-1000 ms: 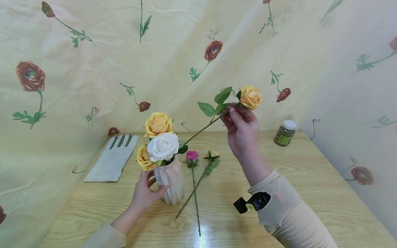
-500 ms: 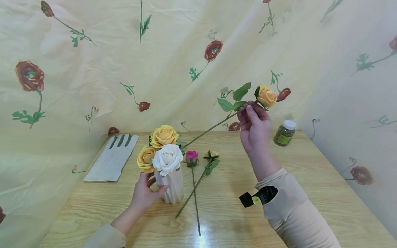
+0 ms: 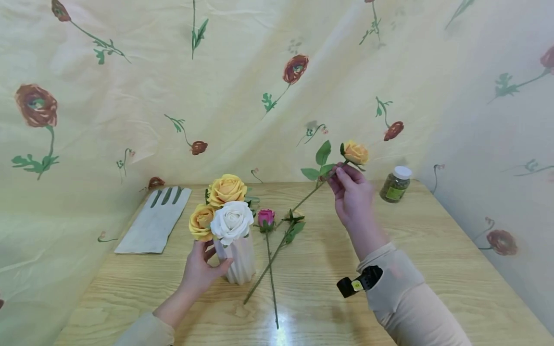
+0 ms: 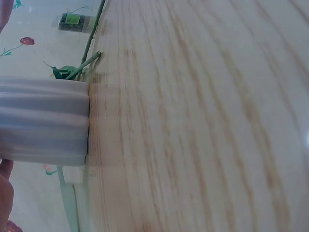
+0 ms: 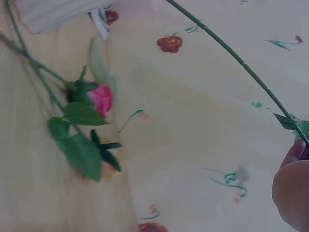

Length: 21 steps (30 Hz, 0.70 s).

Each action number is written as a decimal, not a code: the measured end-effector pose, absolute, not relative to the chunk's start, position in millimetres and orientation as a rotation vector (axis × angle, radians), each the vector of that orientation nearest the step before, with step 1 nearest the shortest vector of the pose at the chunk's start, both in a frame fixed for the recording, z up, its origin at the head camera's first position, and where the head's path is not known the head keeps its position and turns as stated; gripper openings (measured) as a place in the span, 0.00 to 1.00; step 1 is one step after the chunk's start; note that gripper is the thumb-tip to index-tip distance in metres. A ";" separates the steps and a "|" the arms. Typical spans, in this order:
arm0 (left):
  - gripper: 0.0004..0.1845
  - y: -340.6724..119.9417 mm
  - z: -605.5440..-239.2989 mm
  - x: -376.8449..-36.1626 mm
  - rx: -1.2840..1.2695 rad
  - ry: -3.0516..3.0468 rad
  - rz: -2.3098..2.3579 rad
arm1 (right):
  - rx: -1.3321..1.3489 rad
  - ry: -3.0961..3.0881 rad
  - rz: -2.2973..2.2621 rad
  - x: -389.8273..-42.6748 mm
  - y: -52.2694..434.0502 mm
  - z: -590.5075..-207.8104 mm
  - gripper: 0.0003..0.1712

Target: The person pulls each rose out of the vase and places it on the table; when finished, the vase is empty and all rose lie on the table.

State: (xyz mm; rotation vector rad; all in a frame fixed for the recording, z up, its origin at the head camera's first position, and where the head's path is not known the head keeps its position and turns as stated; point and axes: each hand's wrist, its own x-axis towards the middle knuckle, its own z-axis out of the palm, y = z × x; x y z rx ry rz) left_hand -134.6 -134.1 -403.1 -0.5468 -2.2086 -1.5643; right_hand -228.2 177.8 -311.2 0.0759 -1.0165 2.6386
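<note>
My left hand (image 3: pixel 202 269) grips the white ridged vase (image 3: pixel 240 259) from its left side, thumb across the front. Two yellow roses (image 3: pixel 227 190) and a white rose (image 3: pixel 232 222) stand in the vase, their stems hidden inside. My right hand (image 3: pixel 354 194) pinches another yellow rose (image 3: pixel 356 153) just below its bloom, above the back of the table. Its long green stem (image 5: pixel 244 65) slants down toward the vase; the lower end cannot be made out clearly. A pink rose (image 3: pixel 266 217) and a small pale yellow rose (image 3: pixel 296 216) lie on the table, stems crossed, right of the vase.
At the back right of the wooden table (image 3: pixel 433 278) stands a jar (image 3: pixel 396 185) with a white lid and green label. A flat pale piece (image 3: pixel 153 221) with dark green strips lies back left. Flower-patterned cloth (image 3: pixel 242 86) hangs behind the table.
My right hand has moved right, then down, with the yellow rose; its stem has come away from the flowers in the vase. Those flowers have shifted slightly. The left hand stays on the vase.
</note>
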 end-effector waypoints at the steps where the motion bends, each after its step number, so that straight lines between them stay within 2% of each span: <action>1: 0.40 -134.2 -403.0 -134.5 -0.544 -2.211 -1.565 | 0.052 -1.043 2.637 -228.4 177.9 -316.2 0.09; 11: 0.41 -135.9 -401.8 -134.6 -0.550 -2.230 -1.558 | -0.091 -1.335 2.609 -225.6 171.4 -359.4 0.05; 21: 0.41 -135.3 -403.1 -134.9 -0.558 -2.226 -1.567 | -0.187 -1.538 2.558 -221.9 162.1 -393.8 0.15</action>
